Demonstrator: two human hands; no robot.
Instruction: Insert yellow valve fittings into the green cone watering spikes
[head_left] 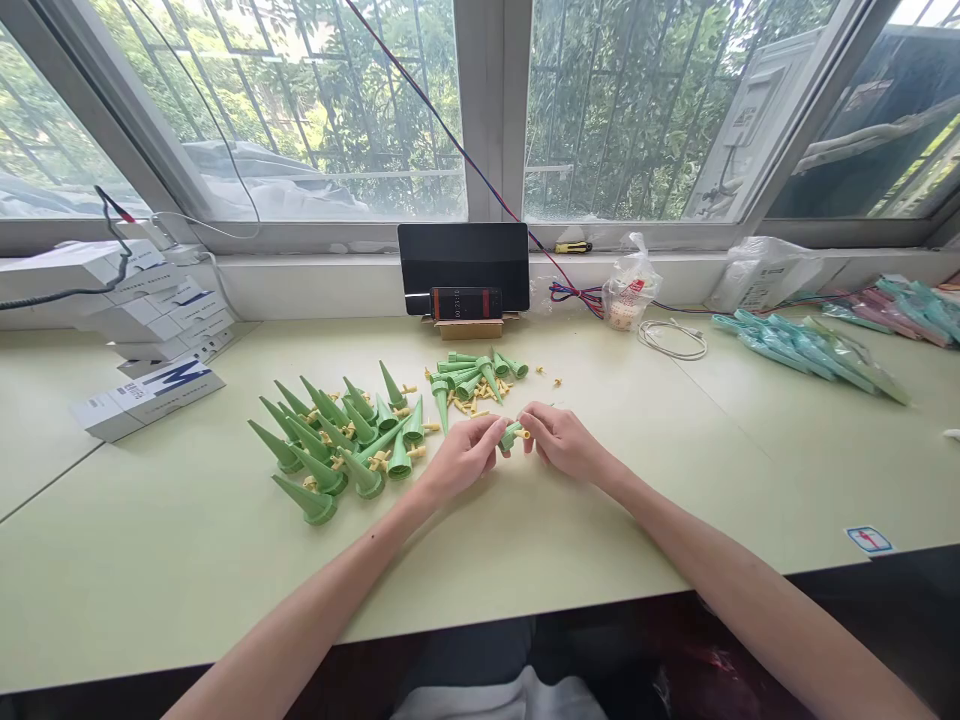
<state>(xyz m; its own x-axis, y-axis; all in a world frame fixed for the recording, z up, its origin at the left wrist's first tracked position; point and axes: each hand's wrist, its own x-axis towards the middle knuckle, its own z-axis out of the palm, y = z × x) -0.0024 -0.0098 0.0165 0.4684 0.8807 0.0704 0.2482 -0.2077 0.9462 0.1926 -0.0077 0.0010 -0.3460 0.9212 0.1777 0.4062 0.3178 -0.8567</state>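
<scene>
Okay, so both hands are close together over the near part of the surface [637, 540], just in front of the rear pile. The left hand [466, 452] has its thumb and fingers pinched shut on a green cone [510, 437], and most of that cone is hidden behind the grip. The right hand [564, 441] has its fingers curled in on the same cone from the other side, right beside a yellow tube [524, 434] that pokes out of it. Honestly can't tell how much of the tube those fingers are pressing on.

For doing this bit well, I'd say let the left fingers be the clamp and the right ones do the fine work. Keep the cone from rolling, keep the tube straight with whatever opening it sits in, and push or turn gently, since a skewed tube would probably bind. Pinching near the joint should give better control than holding out at the tip. Staying low over the surface is smart too, because a dropped tube looks like it'd roll.

Off to the left, the group of cones [337, 438] has yellow bits sticking out here and there. Behind the hands, the rear pile [465, 376] mixes cones with loose yellow pieces [469, 403].
</scene>
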